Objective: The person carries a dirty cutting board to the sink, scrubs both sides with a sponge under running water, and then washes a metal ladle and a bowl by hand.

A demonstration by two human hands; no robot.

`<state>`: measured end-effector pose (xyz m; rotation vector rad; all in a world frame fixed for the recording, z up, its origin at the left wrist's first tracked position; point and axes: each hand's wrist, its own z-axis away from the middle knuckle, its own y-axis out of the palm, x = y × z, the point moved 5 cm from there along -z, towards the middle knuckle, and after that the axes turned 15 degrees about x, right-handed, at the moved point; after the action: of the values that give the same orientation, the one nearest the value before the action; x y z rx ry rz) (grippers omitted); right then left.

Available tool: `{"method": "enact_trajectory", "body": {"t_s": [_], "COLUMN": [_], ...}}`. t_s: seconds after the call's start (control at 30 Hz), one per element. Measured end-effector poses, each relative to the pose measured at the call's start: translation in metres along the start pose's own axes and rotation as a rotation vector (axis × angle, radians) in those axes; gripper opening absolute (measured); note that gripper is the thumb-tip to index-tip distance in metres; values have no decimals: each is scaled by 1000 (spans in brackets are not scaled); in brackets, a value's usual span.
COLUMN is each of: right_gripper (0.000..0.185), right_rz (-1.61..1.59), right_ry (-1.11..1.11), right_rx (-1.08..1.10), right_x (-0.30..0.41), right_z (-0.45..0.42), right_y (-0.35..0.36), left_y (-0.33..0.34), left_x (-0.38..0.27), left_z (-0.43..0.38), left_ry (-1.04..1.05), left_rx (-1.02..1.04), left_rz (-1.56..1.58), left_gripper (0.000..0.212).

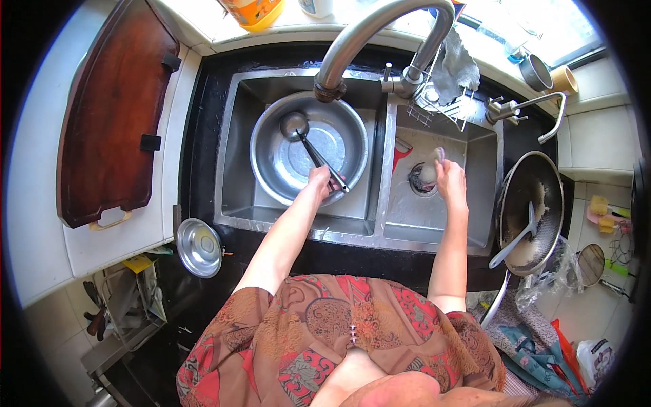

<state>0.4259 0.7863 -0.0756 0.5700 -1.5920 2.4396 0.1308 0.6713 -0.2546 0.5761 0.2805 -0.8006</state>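
In the left sink basin (pixel 236 152) sits a large stainless steel bowl (pixel 259 152). A metal ladle (pixel 294 126) rests with its head inside the bowl, and its dark handle runs to my left hand (pixel 321 179). A second dark rod lies beside that handle; I cannot tell whether it belongs to another utensil. My right hand (pixel 452 180) is over the right basin (pixel 412 216), with a small pale, purplish thing (pixel 431 170), blurred, at its fingertips above the drain (pixel 417 183). Near the drain lies a red-handled peeler (pixel 402 151).
A curved faucet (pixel 351 43) arches over the left basin. A wok (pixel 546 224) with a grey spatula (pixel 513 239) stands at the right. Left are a dark wooden board (pixel 114 122) and a small metal bowl (pixel 199 248). A wire rack (pixel 457 112) holds a grey cloth (pixel 455 66).
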Motion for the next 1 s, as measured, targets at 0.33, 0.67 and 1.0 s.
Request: {"method": "enact_trajectory", "body": {"t_s": [0.33, 0.67, 1.0], "right_gripper": [18, 49, 27], "right_rz": [-414, -323, -128], "right_ry": [-738, -135, -228], "right_rx": [-154, -239, -280], "right_x": [160, 174, 173], "right_z": [18, -119, -141], "right_y": [-8, -19, -13], "left_y": [-49, -66, -51], "left_x": [-32, -40, -43], "left_z": [37, 53, 78], "left_ry": [187, 123, 303], "left_rx": [-107, -3, -74], "left_rz": [-581, -1381, -1583], "left_gripper": [26, 37, 35]}}
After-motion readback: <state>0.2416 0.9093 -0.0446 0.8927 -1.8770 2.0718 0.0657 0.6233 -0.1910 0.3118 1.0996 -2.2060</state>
